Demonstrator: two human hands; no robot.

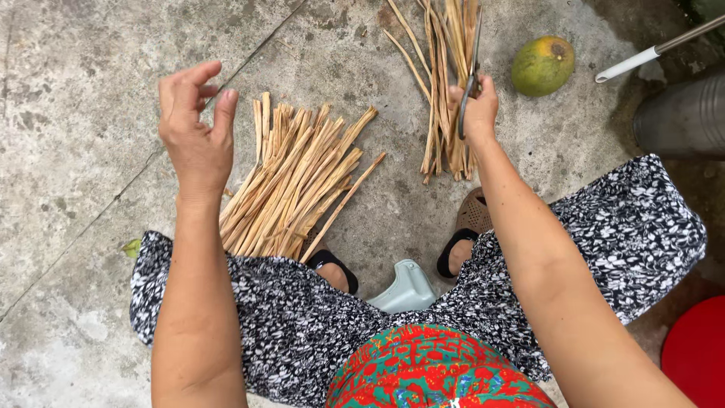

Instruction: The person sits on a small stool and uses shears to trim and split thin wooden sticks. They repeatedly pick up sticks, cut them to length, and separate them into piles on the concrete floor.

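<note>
Gripping hard, the right hand (477,112) has its fingers clenched round the handle of a thin dark blade (474,60), and the blade runs up along a loose bundle of pale split strips (445,91) lying on the concrete floor (83,121). Over on the other side the left hand (195,128) is up in the air, fingers loose and half curled, holding nothing, hovering just above a second fanned pile of cut strips (291,189) that reaches down to the patterned skirt (302,332). Out past the blade sits a green round fruit (542,65), well apart, with a metal rod (657,51) just beside it
</note>
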